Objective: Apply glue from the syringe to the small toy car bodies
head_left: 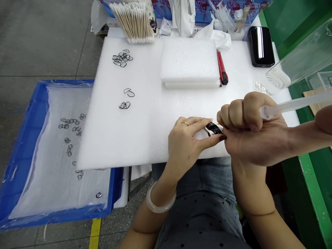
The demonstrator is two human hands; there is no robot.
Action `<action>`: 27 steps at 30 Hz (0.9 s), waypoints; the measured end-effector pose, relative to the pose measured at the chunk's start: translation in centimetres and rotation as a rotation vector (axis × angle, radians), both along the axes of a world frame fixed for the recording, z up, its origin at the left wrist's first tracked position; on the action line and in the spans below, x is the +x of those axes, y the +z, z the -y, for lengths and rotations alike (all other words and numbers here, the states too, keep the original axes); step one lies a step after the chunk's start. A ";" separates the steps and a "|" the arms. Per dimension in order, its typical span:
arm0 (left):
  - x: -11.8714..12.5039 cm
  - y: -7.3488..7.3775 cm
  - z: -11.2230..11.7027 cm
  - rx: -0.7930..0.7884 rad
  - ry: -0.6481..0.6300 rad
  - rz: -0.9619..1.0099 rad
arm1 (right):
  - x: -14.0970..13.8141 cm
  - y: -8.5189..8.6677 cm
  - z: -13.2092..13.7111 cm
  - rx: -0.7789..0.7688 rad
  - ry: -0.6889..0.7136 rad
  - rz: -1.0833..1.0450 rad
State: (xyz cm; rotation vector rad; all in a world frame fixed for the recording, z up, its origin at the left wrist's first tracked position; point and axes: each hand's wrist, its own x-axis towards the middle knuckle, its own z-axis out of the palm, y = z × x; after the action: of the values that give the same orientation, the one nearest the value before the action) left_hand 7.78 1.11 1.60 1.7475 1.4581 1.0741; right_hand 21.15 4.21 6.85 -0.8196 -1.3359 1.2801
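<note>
My left hand (188, 138), with a ring and a pale bangle, pinches a small glossy black-and-white piece (214, 128) between thumb and fingers near the front edge of the white foam board (124, 138). Much of that piece is covered by fingers. My right hand (249, 128) meets it from the right, fingers curled and thumb stretched out. A translucent white plastic rod (298, 105) runs into the curled fingers from the right; its far part is hidden in the fist. Thin black-rimmed oval rings (123, 58) lie in small groups on the board's left side.
A blue tray (23, 138) at left holds more rings on a white sheet. At the back stand cotton swabs (135, 22), a foam block (190, 62), a red utility knife (222, 67) and a black glossy box (261, 46). A clear cylinder (298, 62) slants in from the right.
</note>
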 end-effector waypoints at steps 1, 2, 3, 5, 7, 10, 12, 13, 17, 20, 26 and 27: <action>0.0 0.0 0.0 0.000 0.001 0.002 | 0.0 -0.1 0.0 -0.002 0.001 -0.031; 0.0 0.0 0.0 -0.001 0.002 0.004 | -0.1 -0.2 0.2 0.001 -0.003 -0.085; 0.0 0.0 0.0 -0.001 0.004 0.005 | -0.3 -0.3 0.4 0.017 -0.015 -0.140; 0.0 0.0 -0.1 0.000 0.004 0.005 | -0.8 -0.1 0.7 0.053 -0.065 -0.164; -0.1 -0.1 0.0 0.002 -0.005 0.003 | -1.3 0.6 0.6 0.091 -0.108 -0.174; -0.2 -0.5 0.2 0.036 -0.034 -0.035 | -2.5 1.9 -1.8 0.187 -0.203 -0.135; -0.3 -0.8 0.4 0.084 -0.057 -0.090 | -3.6 2.2 -5.0 0.274 -0.283 -0.076; -0.3 -0.9 0.5 0.108 -0.069 -0.118 | -4.2 2.1 -6.9 0.293 -0.290 -0.025; -0.6 -1.1 0.7 0.144 -0.108 -0.180 | -4.4 0.8 -12.2 0.044 -0.175 0.280; -0.7 -1.1 0.8 0.157 -0.134 -0.195 | -1.3 0.7 -10.7 0.118 -0.307 0.337; -0.2 -1.1 0.8 0.155 -0.134 -0.240 | 9.0 -0.9 -3.3 0.189 -0.681 0.922; -0.1 -1.0 0.9 0.138 -0.134 -0.242 | 10.1 -1.7 -2.8 0.161 -0.710 1.091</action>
State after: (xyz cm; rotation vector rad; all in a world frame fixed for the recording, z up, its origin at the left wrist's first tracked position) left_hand 7.69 0.20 0.59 2.1019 1.4108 0.9389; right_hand 31.25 6.98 5.18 -1.7948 -1.6648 0.0888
